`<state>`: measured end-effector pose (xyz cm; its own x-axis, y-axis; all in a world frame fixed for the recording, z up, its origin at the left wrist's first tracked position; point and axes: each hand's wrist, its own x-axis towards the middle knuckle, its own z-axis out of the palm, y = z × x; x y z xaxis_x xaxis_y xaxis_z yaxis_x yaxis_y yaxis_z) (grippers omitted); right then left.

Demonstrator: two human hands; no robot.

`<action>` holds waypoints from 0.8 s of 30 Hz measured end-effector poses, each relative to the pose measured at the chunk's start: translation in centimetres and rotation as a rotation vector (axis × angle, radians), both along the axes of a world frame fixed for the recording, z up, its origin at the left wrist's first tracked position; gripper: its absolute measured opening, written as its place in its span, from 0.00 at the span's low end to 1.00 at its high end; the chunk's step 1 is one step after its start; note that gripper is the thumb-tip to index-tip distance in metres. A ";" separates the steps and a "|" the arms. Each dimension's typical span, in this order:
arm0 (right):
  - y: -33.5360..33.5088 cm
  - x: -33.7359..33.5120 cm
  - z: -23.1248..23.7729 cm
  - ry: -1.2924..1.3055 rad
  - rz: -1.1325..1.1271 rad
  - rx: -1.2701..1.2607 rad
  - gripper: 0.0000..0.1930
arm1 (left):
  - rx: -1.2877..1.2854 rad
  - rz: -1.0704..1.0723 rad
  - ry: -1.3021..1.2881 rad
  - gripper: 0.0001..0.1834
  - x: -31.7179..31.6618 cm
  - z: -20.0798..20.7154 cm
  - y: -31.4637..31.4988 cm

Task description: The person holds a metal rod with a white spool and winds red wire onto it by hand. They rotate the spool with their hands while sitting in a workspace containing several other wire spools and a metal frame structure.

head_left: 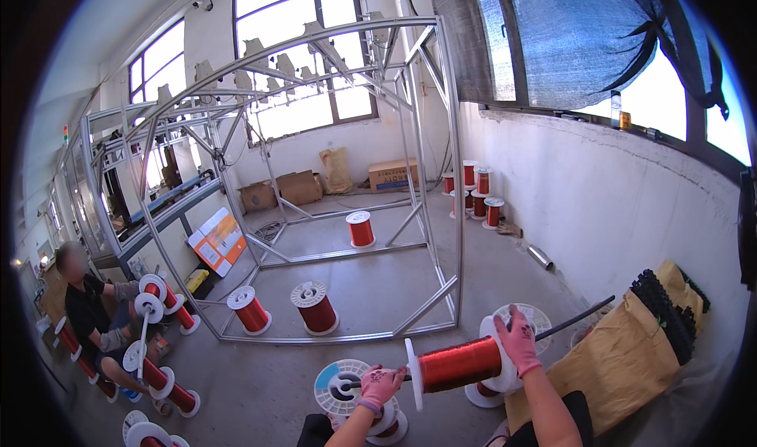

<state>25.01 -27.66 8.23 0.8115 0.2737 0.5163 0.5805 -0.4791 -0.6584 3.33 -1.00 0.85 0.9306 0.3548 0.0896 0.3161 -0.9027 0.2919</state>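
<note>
Red wire spool (460, 365) is tipped on its side and threaded on a dark rod (579, 316), just on the near side of the aluminium-profile frame (339, 338), by that frame's near right corner. The rod slants, its right end higher, and pokes out past both flanges.

The left hand (382, 388), in a pink glove, is wrapped round the rod just beside the spool's left flange, above an upright spool (331, 385) that stands nearer the person than the frame. The right hand (518, 343), gloved alike, lies against the right flange with its fingers pointing up; how tightly it grips, I cannot tell. Brown packing paper (603, 368) lies to the right of the frame.

The step in hand looks to be steadying this spool on its rod, with the rod already through. The next move seems to call for a firm hold at the rod and the flange together, as the slope could let the spool slide toward the left hand. Another spool (318, 313) stands upright within the frame's base.
</note>
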 end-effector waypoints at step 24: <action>0.8 -0.2 -0.5 0.255 0.067 -0.224 0.25 | 0.038 0.041 -0.030 0.33 -0.3 1.0 -0.5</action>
<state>24.81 -26.83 7.73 0.8831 0.4144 0.2201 0.4458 -0.5943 -0.6694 3.08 -1.55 1.80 0.9123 0.3881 0.1310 0.3443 -0.8999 0.2678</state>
